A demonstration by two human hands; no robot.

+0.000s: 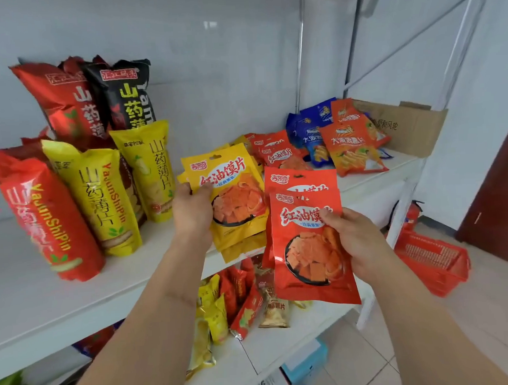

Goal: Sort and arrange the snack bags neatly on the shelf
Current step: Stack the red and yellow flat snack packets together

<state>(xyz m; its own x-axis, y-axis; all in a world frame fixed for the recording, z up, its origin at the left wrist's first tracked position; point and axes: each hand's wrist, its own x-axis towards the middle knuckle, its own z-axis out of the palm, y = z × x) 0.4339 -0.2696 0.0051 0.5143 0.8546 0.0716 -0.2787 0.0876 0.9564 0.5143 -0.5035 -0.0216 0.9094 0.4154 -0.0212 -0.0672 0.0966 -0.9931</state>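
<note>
The white shelf runs across in front of me, from nine o'clock toward three. At ten o'clock on it stand the tall bags, red, yellow and black, leaning back toward the wall. At two o'clock a cardboard box sits at the shelf's far end, with blue and orange bags piled just beside it. At four o'clock, down on the floor, is a red basket. Between the tall bags and the box, at one o'clock, small red packets lie flat on the shelf. My left hand grips a small stack of yellow packets by their left edge, thumb on the front, holding them above the shelf's front edge. My right hand pinches two red packets, thumb across the print, just beside the yellow ones and overlapping them. On the lower shelf, at six o'clock, more small bags lie jumbled.
</note>
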